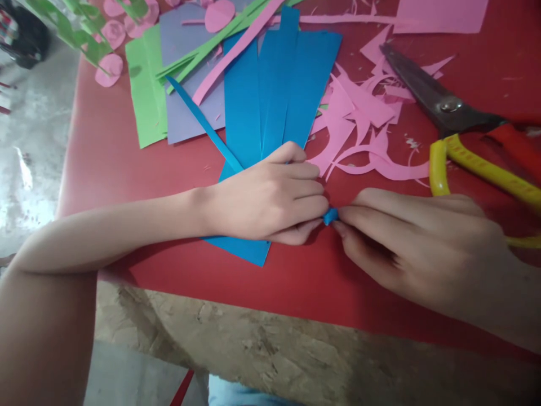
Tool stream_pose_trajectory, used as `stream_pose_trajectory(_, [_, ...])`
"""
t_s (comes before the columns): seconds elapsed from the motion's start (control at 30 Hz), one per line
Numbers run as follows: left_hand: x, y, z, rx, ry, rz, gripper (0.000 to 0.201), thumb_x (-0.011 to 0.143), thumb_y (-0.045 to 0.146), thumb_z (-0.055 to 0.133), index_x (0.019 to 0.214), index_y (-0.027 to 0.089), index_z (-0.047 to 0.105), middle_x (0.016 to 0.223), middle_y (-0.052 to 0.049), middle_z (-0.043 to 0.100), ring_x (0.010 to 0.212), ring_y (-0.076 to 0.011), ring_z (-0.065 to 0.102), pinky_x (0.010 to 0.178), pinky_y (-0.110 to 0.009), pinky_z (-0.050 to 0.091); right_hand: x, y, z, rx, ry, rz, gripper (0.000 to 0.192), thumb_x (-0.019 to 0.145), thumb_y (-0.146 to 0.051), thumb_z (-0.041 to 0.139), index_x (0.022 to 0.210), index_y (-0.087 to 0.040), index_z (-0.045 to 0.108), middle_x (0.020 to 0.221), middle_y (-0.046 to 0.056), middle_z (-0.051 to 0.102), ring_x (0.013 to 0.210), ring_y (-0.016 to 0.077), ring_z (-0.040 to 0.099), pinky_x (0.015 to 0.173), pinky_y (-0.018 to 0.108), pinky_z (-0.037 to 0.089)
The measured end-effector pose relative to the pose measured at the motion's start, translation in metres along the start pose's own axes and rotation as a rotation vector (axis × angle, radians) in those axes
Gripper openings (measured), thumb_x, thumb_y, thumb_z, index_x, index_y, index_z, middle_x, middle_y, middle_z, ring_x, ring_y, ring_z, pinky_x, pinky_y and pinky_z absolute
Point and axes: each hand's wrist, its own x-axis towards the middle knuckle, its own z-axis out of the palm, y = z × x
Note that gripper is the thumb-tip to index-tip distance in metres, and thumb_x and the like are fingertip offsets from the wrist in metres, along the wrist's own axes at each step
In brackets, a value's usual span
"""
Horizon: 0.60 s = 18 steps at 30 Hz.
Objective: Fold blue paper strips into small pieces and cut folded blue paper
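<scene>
A narrow blue paper strip [207,127] runs from the upper left to beneath my left hand [270,194]. My left hand is closed, its fingers curled in. Between the two hands shows a small folded or rolled bit of blue paper [331,216], apparently the strip's other end. The fingertips of my right hand [422,242] pinch this bit from the right, while my left fingers touch it from the other side. Most of what my left fingers hold is hidden. Wide blue paper pieces [273,90] lie fanned out under and beyond my left hand.
Large scissors [448,107] with yellow and red handles lie open at right. Pink paper scraps [359,124] are scattered beside them. Purple paper [186,51], green paper [147,84] and pink paper flowers [112,67] lie at upper left on the red tabletop [181,270].
</scene>
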Motion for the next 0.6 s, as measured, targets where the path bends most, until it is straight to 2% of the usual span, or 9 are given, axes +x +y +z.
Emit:
stream_pose_trajectory(0.13, [0.0021, -0.0016, 0.0003, -0.035, -0.052, -0.019, 0.034, 0.088, 0.024, 0.031, 0.057, 0.018, 0.041, 0.055, 0.001, 0.043, 0.067, -0.0126, 0.050, 0.081, -0.036, 0.041, 0.0028, -0.0012, 0.0024, 0.041, 0.039, 0.017, 0.030, 0.086, -0.014, 0.049, 0.056, -0.016, 0.054, 0.053, 0.000, 0.053, 0.044, 0.0093, 0.044, 0.042, 0.026, 0.033])
stream_pose_trajectory(0.4, [0.0044, -0.0030, 0.0046, -0.059, 0.009, -0.017, 0.025, 0.081, 0.014, 0.036, 0.056, 0.018, 0.035, 0.055, 0.003, 0.043, 0.066, -0.0111, 0.050, 0.080, -0.034, 0.040, 0.0044, -0.0073, 0.0030, 0.033, 0.085, 0.037, 0.034, 0.085, -0.013, 0.051, 0.052, -0.015, 0.055, 0.048, -0.001, 0.049, 0.044, 0.0085, 0.043, 0.046, 0.024, 0.037])
stream_pose_trajectory(0.6, [0.0076, -0.0023, 0.0049, -0.057, -0.045, -0.045, 0.022, 0.078, 0.014, 0.039, 0.057, 0.019, 0.039, 0.055, 0.003, 0.044, 0.065, -0.0113, 0.052, 0.081, -0.034, 0.041, 0.0053, -0.0071, 0.0032, 0.017, 0.094, 0.024, 0.034, 0.084, -0.012, 0.052, 0.051, -0.016, 0.055, 0.048, -0.001, 0.048, 0.043, 0.0085, 0.042, 0.046, 0.024, 0.036])
